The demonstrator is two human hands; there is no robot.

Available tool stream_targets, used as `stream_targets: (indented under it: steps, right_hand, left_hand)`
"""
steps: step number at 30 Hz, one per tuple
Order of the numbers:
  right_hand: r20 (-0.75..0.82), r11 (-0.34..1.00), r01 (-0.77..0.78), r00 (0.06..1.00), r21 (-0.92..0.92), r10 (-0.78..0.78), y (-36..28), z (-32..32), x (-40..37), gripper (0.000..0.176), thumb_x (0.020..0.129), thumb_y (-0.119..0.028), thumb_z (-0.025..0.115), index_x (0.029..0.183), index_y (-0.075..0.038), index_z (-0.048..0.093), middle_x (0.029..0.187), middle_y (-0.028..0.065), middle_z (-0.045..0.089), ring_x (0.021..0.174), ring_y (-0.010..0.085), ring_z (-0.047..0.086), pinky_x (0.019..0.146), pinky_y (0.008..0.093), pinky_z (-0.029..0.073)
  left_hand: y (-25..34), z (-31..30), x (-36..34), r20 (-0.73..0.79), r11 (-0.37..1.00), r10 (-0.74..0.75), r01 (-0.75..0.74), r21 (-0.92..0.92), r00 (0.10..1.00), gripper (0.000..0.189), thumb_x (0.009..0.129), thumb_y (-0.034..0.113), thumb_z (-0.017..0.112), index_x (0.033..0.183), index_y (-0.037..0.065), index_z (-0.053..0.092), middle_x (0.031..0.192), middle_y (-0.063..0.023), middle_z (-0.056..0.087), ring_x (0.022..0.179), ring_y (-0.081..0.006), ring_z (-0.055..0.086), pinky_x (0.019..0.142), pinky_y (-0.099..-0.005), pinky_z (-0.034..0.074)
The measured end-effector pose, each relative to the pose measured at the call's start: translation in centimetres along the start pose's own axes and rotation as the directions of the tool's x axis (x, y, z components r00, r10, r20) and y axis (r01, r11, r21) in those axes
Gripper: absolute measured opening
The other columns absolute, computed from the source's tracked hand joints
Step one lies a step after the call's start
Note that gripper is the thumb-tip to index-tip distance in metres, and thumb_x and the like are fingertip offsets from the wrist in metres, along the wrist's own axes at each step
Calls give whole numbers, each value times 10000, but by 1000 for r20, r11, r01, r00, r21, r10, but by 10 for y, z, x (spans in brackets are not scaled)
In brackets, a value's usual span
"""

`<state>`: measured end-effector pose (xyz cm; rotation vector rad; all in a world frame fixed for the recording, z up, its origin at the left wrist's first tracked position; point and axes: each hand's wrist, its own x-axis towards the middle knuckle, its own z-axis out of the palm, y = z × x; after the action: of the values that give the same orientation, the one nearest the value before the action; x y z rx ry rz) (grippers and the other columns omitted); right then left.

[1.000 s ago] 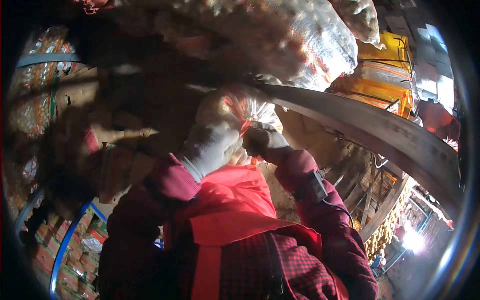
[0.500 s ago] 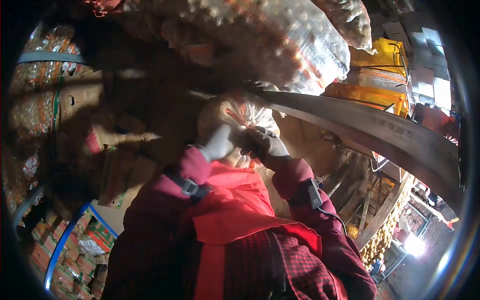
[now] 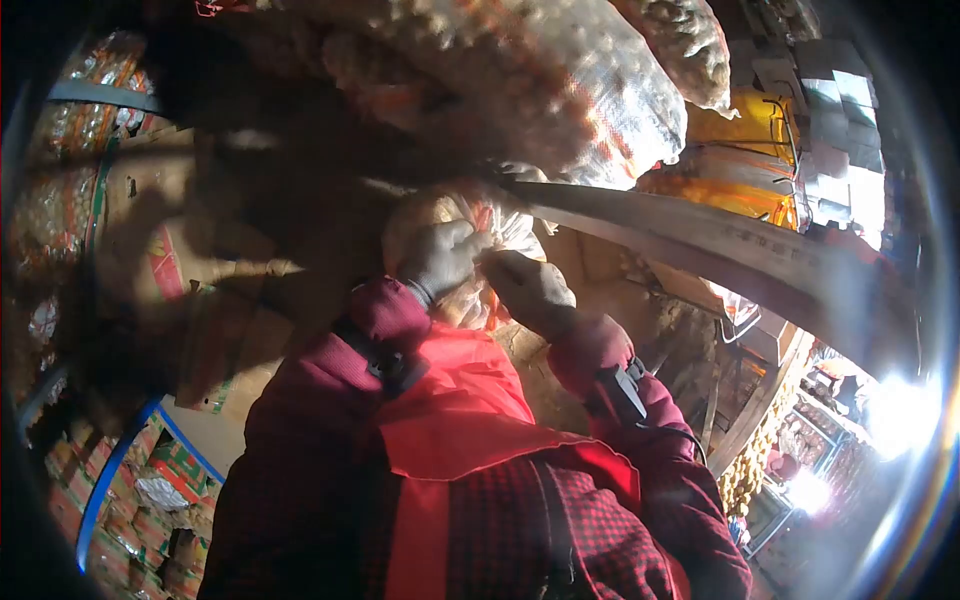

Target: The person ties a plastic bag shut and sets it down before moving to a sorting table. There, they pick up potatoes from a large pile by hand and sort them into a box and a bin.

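Observation:
In front of my red apron stands a filled plastic mesh bag (image 3: 462,302), its gathered neck at the top. My left hand (image 3: 438,262), in a grey glove, is closed on the left side of that neck. From the right, my right hand (image 3: 530,290), gloved too, pinches the gathered plastic close to the left fingers. The hands nearly touch. My fingertips cover part of the neck, so any tie there cannot be made out.
Big mesh sacks (image 3: 600,90) of round produce lie just beyond the bag. A long metal beam (image 3: 690,225) runs to the right. Yellow bags (image 3: 730,170) hang on a wire rack. Flattened cardboard (image 3: 150,210) and a blue-edged frame (image 3: 125,465) are at left.
My left hand, smeared by motion before, has come in against the bag's neck. The right hand remains at the neck with its back turned more upward. The view has shifted slightly.

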<state>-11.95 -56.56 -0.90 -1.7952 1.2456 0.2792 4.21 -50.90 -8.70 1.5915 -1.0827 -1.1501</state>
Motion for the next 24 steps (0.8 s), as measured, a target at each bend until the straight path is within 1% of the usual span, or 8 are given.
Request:
stream_targets:
  steps: [3,13,15,16,19,20,23,24]
  right_hand:
    - [26,994,-80,996,-72,82,-6,1,-3,298,990,-385,567,1137,-163,700,980,109,739,885,297,721,775,414,547]
    - [-171,965,87,976,-249,-132,-3,-10,-7,241,961,-272,568,1144,-162,681,1012,125,733,943,356,695,821,455,546]
    - [-241,948,101,954,-303,-179,8,-20,-3,231,956,-236,571,1140,-147,678,1018,124,729,921,360,692,803,460,546]
    - [-37,873,38,997,-486,-64,13,-27,6,206,947,-208,579,1114,-136,677,1017,122,722,890,367,684,777,481,542]
    - [-42,859,208,966,-468,-256,53,-14,21,173,948,-202,580,1073,-142,684,967,124,721,876,364,680,755,491,539]
    - [5,817,175,979,-549,-206,53,-11,25,173,950,-256,589,1043,-148,687,899,117,722,888,356,682,751,495,533]
    - [-71,919,-56,997,-390,31,48,-11,21,246,954,-351,579,1032,-144,688,877,112,723,896,345,689,770,476,529]
    - [-70,948,-65,997,-311,46,60,-7,19,275,952,-380,576,1027,-140,688,883,113,725,898,342,692,780,468,527]
  left_hand:
    - [1,-9,2,65,996,-40,35,79,997,330,941,300,710,779,18,658,678,-117,645,626,-160,587,629,-374,489]
    - [30,-7,-1,113,988,-146,140,61,983,215,889,220,751,822,34,665,702,-94,632,634,-224,614,657,-388,529]
    - [8,5,1,42,999,-46,45,9,998,225,900,259,723,819,58,664,720,-119,645,649,-238,640,654,-399,517]
    - [-2,15,4,16,1000,13,-13,-20,1000,232,906,279,709,817,70,664,729,-132,652,657,-246,653,652,-405,511]
    - [4,13,4,-51,991,13,-19,-130,999,181,889,241,714,838,74,666,799,-123,671,726,-251,665,689,-406,523]
    - [6,3,6,-101,965,221,-202,169,970,111,861,66,712,937,-10,685,931,-143,690,824,-247,682,725,-353,549]
    - [-37,1,13,-266,913,387,-326,246,883,102,881,62,687,950,-13,681,990,-148,691,892,-267,672,792,-354,541]
    - [-40,-9,15,-301,950,308,-276,144,903,94,894,52,669,958,-15,682,1050,-161,687,923,-303,663,834,-359,529]
